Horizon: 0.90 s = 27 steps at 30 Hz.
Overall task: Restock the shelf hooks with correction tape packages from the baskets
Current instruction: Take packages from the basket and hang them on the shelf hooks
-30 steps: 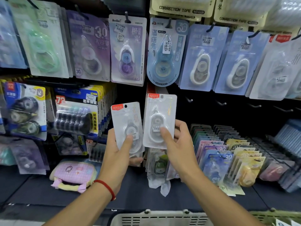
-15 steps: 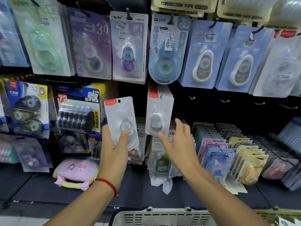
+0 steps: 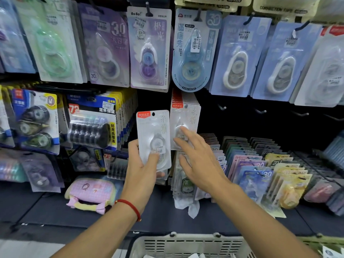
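My left hand grips a white correction tape package with a red corner label, thumb across its lower front, held upright before the shelf. Just to its right hangs a stack of the same white packages on a hook in the middle row. My right hand is spread with straight fingers, its fingertips touching the front hanging package. The rim of a grey basket shows at the bottom edge below my arms.
Purple and blue tape packages hang along the top row. Bare hooks stick out to the right of the white stack. Upright card packs fill a rack at right. A pink pouch lies on the shelf. A green basket edges in at right.
My right hand hung its white package on the hook, let go, and now rests its fingertips on it. My left hand moved its package right, close to the stack.
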Motion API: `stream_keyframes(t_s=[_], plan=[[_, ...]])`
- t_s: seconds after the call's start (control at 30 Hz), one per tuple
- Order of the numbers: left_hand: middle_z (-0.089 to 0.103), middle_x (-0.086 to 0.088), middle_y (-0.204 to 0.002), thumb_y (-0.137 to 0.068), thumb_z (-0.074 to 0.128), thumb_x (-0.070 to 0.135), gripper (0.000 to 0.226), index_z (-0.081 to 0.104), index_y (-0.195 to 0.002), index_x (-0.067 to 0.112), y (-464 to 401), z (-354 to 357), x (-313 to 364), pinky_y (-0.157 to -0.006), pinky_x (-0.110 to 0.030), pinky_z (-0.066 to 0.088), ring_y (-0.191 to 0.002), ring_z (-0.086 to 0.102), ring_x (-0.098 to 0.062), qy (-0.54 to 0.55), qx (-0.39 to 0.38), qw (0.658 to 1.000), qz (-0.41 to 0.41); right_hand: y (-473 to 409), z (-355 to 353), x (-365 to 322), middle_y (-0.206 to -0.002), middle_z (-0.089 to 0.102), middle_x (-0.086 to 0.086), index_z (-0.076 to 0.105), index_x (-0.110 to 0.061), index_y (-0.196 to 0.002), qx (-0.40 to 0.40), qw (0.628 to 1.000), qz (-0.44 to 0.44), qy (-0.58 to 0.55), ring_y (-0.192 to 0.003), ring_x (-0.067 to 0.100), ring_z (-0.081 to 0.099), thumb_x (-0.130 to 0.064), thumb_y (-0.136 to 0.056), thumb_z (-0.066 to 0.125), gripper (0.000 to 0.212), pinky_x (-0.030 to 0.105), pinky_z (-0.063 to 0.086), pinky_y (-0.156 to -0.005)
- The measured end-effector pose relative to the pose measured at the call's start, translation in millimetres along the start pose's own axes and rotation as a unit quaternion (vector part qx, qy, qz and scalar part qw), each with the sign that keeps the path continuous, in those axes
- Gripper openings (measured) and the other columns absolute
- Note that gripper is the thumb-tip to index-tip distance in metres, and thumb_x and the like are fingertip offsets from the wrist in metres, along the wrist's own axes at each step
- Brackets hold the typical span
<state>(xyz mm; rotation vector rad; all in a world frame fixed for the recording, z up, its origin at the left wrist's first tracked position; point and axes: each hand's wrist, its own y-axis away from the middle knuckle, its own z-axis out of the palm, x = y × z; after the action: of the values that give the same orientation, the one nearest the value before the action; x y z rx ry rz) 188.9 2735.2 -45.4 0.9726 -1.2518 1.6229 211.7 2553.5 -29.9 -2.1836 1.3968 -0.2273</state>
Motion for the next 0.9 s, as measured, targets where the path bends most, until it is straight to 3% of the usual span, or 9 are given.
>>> stream_keyframes(t_s=[0.07,0.17,0.27,0.4,0.47,0.57,0.63,0.7,0.9], plan=[[0.073,0.016,-0.112,-0.093,0.071,0.031,0.028,0.056,-0.109,0.048,1,4,2,-0.066,-0.045,0.066,-0.097,0.077,-0.017,0.023,-0.024,0.999,-0.019,9,-3,-8,-0.160,0.043,-0.005,0.050,-0.019,-0.151,0.037,0.991,0.031,-0.128,-0.147,0.015,0.039,-0.031,-0.108,0.052,0.044,0.039,0.037,-0.120],[0.076,0.006,-0.118,-0.090,0.073,0.032,0.035,0.057,-0.118,0.045,4,11,3,-0.066,-0.044,0.065,-0.099,0.078,-0.026,0.052,-0.081,0.994,-0.045,17,-9,-19,-0.124,0.066,-0.022,0.055,-0.034,-0.136,0.022,0.927,0.129,-0.351,-0.116,0.000,0.062,-0.048,-0.103,0.055,0.036,0.025,0.053,-0.095],[0.075,0.003,-0.124,-0.100,0.072,0.023,0.042,0.057,-0.133,0.044,6,17,4,-0.071,-0.043,0.066,-0.104,0.077,-0.029,0.068,-0.121,0.989,-0.048,22,-13,-18,-0.107,0.073,-0.009,0.055,-0.032,-0.131,0.049,0.876,0.205,-0.433,-0.095,0.003,0.069,-0.035,-0.098,0.070,0.036,0.029,0.057,-0.085],[0.075,0.000,-0.127,-0.102,0.065,0.010,0.058,0.048,-0.150,0.039,5,27,8,-0.078,-0.039,0.066,-0.109,0.076,-0.026,0.080,-0.126,0.988,-0.032,20,-20,-15,-0.104,0.074,-0.008,0.058,-0.033,-0.127,0.120,0.854,0.213,-0.460,-0.092,0.007,0.070,-0.028,-0.097,0.074,0.034,0.024,0.058,-0.081],[0.077,-0.004,-0.122,-0.103,0.062,0.004,0.062,0.044,-0.154,0.034,3,31,9,-0.077,-0.037,0.066,-0.106,0.077,-0.026,0.078,-0.110,0.991,-0.016,17,-23,-16,-0.101,0.076,-0.009,0.061,-0.034,-0.125,0.147,0.839,0.226,-0.473,-0.092,0.010,0.072,-0.029,-0.097,0.074,0.031,0.028,0.060,-0.081],[0.078,-0.004,-0.117,-0.102,0.063,0.005,0.060,0.045,-0.154,0.030,-1,33,11,-0.073,-0.031,0.064,-0.102,0.078,-0.025,0.082,-0.091,0.992,-0.005,10,-26,-18,-0.098,0.077,-0.004,0.066,-0.031,-0.124,0.168,0.827,0.230,-0.485,-0.093,0.018,0.074,-0.031,-0.098,0.073,0.027,0.038,0.062,-0.085],[0.080,0.002,-0.106,-0.103,0.063,0.006,0.055,0.049,-0.150,0.030,-3,33,12,-0.071,-0.029,0.064,-0.090,0.079,-0.021,0.084,-0.081,0.993,-0.007,7,-27,-18,-0.093,0.077,-0.004,0.069,-0.033,-0.120,0.181,0.824,0.222,-0.488,-0.088,0.018,0.075,-0.033,-0.098,0.073,0.022,0.034,0.063,-0.080],[0.079,0.008,-0.095,-0.103,0.064,0.008,0.050,0.052,-0.145,0.033,-5,32,11,-0.070,-0.027,0.064,-0.077,0.078,-0.019,0.071,-0.075,0.995,-0.008,6,-28,-19,-0.088,0.076,-0.008,0.070,-0.035,-0.118,0.183,0.833,0.221,-0.474,-0.080,0.014,0.073,-0.035,-0.097,0.073,0.021,0.024,0.060,-0.071],[0.078,-0.007,-0.109,-0.099,0.070,0.009,0.057,0.054,-0.150,0.028,-11,34,1,-0.071,-0.030,0.065,-0.092,0.080,-0.023,0.029,-0.057,0.998,-0.014,8,-20,-12,-0.084,0.072,-0.014,0.070,-0.031,-0.126,0.183,0.870,0.229,-0.397,-0.072,0.006,0.068,-0.037,-0.098,0.071,0.029,0.017,0.053,-0.063]])
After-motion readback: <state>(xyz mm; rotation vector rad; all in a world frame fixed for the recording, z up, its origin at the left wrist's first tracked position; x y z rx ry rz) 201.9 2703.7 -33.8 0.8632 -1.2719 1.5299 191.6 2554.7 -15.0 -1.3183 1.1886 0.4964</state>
